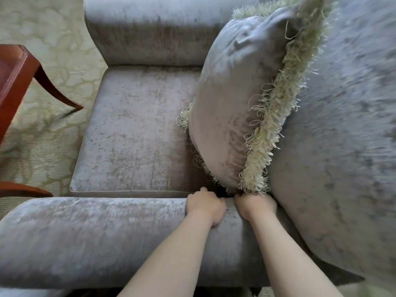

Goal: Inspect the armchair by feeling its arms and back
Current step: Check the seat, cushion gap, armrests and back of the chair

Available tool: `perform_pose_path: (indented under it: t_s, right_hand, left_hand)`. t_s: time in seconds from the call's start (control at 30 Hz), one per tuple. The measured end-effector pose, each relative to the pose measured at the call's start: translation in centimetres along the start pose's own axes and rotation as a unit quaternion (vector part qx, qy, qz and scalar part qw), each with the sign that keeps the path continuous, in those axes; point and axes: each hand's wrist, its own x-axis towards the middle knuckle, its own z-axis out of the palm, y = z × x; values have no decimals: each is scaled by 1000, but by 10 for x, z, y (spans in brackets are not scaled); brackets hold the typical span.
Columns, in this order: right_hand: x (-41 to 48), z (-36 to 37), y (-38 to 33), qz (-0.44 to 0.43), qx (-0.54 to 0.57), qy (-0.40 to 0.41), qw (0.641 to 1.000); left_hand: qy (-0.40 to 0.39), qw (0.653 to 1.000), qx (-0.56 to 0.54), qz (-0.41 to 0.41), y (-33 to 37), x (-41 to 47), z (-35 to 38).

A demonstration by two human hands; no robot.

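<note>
I look down on a grey velvet armchair from its side. Its near arm [96,236] runs across the bottom, the seat cushion [137,133] lies in the middle, the far arm [150,28] is at the top and the back [347,136] rises on the right. A grey throw pillow [233,99] with a pale green fringe leans on the back. My left hand [205,205] grips the near arm, fingers curled over its inner edge. My right hand [256,205] grips the same arm beside it, fingers hidden under the pillow's fringe.
A red-brown wooden table [15,78] with curved legs stands at the left on a pale patterned carpet [49,35]. A second curved wooden leg [23,188] shows near the front end of the near arm.
</note>
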Motion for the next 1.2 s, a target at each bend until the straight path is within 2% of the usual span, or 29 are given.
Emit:
perform_pose_path:
  t_s: [0.1,0.27,0.6,0.7,0.77,0.9,1.0,1.07,1.1,1.2]
  right_hand:
    - [-2,0,0,-9,2,16,1000]
    - [-6,-3,6,-45,-1,-22,999]
    - [-21,1,7,6,10,-79,997]
    - [-30,2,5,19,-2,-66,998]
    - [-30,3,1,26,-51,-64,996]
    - [-23,-9,-41,44,-219,-184,957]
    - [-25,-27,-101,46,-294,-265,917]
    - [-34,-31,-153,-24,-311,-293,904]
    - [-40,-28,-181,-84,-301,-279,908]
    - [-64,0,-267,-248,-144,-222,932]
  left_hand:
    - [13,1000,4,2,-2,-3,1]
    - [15,1000,-14,6,-4,-11,4]
    - [22,999,-15,21,-11,-22,8]
    - [41,999,-14,32,-13,-24,8]
    - [43,998,-13,35,-17,-24,9]
    - [58,998,13,2,-50,-33,7]
    - [90,995,-4,-40,-112,-49,4]
    - [120,991,-10,-64,-167,-61,1]
    - [130,988,-8,-81,-195,-67,-2]
    - [122,983,4,-135,-273,-77,-14]
